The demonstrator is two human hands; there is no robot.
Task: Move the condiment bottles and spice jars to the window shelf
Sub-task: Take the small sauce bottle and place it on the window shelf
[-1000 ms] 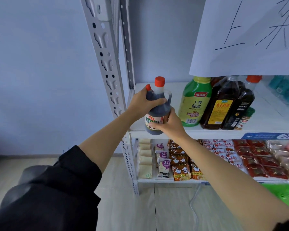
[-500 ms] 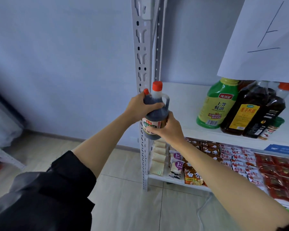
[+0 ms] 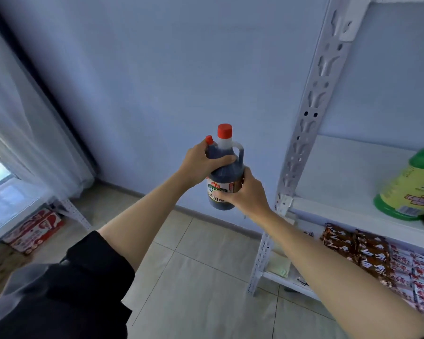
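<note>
A dark sauce bottle (image 3: 224,177) with a red cap and a side handle is held upright in the air, left of the white rack. My left hand (image 3: 198,160) grips its shoulder, and a second small red cap shows at my fingers. My right hand (image 3: 247,192) grips its lower body over the label. On the rack's white shelf (image 3: 340,211) at the far right stands a green and yellow bottle (image 3: 409,192), partly cut off by the frame edge.
The rack's perforated white post (image 3: 311,106) rises just right of the bottle. Snack packets (image 3: 367,250) fill the lower shelf. At the far left are a sheer curtain (image 3: 22,133), a window, another low shelf frame (image 3: 71,211) and a red and white box (image 3: 34,228) on the tiled floor.
Both hands have carried the dark bottle off the shelf and leftward, away from the rack. The view has swung left, bringing the curtain and window into sight.
</note>
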